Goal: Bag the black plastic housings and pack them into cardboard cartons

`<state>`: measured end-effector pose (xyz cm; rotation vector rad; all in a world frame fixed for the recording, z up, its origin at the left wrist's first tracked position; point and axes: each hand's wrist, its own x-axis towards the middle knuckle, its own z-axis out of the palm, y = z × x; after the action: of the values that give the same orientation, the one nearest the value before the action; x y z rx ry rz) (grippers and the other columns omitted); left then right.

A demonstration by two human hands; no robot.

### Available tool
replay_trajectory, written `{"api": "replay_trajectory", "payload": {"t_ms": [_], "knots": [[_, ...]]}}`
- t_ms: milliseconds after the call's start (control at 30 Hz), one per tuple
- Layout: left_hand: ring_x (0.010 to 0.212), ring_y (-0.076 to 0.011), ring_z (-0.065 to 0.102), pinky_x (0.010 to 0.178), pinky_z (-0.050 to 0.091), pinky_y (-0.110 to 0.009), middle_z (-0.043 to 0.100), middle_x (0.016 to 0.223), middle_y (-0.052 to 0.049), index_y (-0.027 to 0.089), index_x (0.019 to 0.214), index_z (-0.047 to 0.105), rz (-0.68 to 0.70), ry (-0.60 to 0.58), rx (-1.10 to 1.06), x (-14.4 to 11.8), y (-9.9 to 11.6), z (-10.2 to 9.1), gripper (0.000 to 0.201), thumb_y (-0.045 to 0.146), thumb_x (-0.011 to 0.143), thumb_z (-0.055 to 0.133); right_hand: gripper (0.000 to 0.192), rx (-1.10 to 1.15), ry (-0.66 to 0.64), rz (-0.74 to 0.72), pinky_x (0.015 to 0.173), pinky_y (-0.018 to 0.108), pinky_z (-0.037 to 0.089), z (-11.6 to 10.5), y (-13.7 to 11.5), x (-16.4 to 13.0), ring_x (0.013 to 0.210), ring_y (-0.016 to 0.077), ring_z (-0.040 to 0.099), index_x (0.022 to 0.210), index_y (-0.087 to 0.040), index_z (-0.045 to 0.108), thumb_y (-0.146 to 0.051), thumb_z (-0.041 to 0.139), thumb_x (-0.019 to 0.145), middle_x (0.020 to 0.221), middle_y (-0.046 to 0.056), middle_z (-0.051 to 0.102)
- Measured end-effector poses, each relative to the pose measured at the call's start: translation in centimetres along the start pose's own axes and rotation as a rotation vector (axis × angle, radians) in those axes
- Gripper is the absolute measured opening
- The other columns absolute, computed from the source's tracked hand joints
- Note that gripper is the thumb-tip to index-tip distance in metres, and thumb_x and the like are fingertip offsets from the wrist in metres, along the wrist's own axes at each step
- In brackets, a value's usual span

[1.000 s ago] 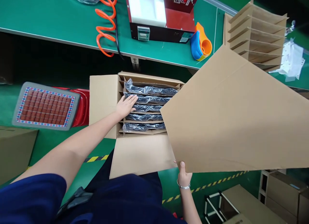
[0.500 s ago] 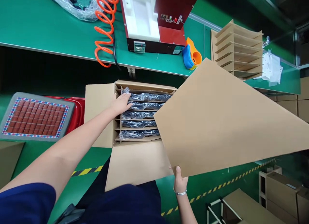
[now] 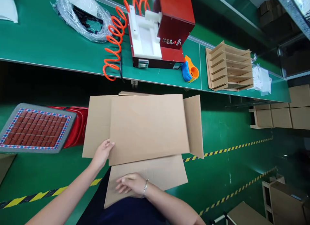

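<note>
A flat cardboard sheet (image 3: 147, 128) lies over the opening of the carton and hides what is inside. My left hand (image 3: 103, 154) grips the sheet at its left edge, near the front corner. Below the sheet, my right hand (image 3: 132, 183) is over the carton's front flap (image 3: 160, 170), holding nothing, with loosely bent fingers apart. The carton's left flap (image 3: 98, 121) and right flap (image 3: 193, 126) are folded outward. A bracelet is on my right wrist.
Along the back, the green workbench (image 3: 48, 57) bears a red machine (image 3: 171, 34), a coiled orange hose (image 3: 113, 53), a tape dispenser (image 3: 190, 69) and cardboard dividers (image 3: 230, 68). A cushioned red stool (image 3: 38, 128) stands left. Cartons (image 3: 285, 199) are at the lower right.
The cardboard sheet has moved left and down over the carton, covering the plastic-wrapped dark items. My left hand has come out of the carton onto the sheet; my right hand has let go of it.
</note>
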<state>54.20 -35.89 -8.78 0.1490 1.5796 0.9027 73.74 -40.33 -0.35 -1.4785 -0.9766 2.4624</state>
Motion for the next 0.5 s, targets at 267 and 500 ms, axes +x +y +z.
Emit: {"api": "replay_trajectory", "payload": {"t_ms": [267,500], "knots": [[0.087,-0.0285,0.07,0.084,0.056,-0.041,0.072,0.078,-0.007,0.02,0.083,0.06,0.044,-0.006,0.182,3.7,-0.3,0.7,0.043,0.056,0.061,0.067,0.049,-1.005,0.645,-0.313,0.115,0.051,0.04,-11.7,-6.9,2.6,0.139,0.0273,0.049,0.143,-0.018,0.056,-0.037,0.041,0.1,0.144,0.016,0.057],[0.146,-0.0386,0.031,0.122,0.022,-0.056,0.044,0.151,-0.02,0.01,0.132,0.05,0.246,0.467,0.575,4.2,-2.1,-5.9,0.063,0.045,0.08,0.057,0.069,-1.57,0.493,0.132,0.116,0.072,0.019,-12.4,-5.3,10.9,0.157,0.0347,0.004,0.16,-0.032,0.016,-0.049,0.044,0.099,0.169,0.003,0.004]]}}
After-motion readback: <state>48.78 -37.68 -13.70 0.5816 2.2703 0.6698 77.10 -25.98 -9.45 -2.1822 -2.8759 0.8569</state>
